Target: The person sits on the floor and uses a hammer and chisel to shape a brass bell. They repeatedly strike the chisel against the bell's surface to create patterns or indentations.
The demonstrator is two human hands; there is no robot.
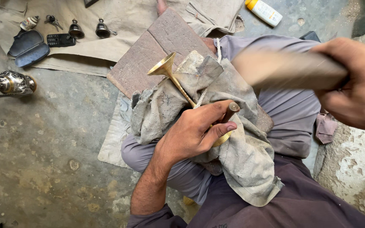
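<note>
Your left hand (pixel 199 131) fingers close around the small punch (pixel 232 110), pinning the brass horn (pixel 172 74) on the lap cloth (pixel 237 164); its long axis points to 11 o'clock. Your right hand (pixel 355 84) grips the blurred mallet (pixel 288 69) at 2 o'clock.

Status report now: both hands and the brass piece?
Left hand pins brass flared stem and punch on grey cloth. Right hand grips blurred wooden mallet. Nothing between.

A brass goblet-shaped piece (pixel 170 72) lies tilted on a dusty grey rag (pixel 241 160), flared end up-left, its other end hidden by fingers. A short dark punch (pixel 231 110) stands against it. A blurred wooden mallet (pixel 288 69) is raised above.
</note>
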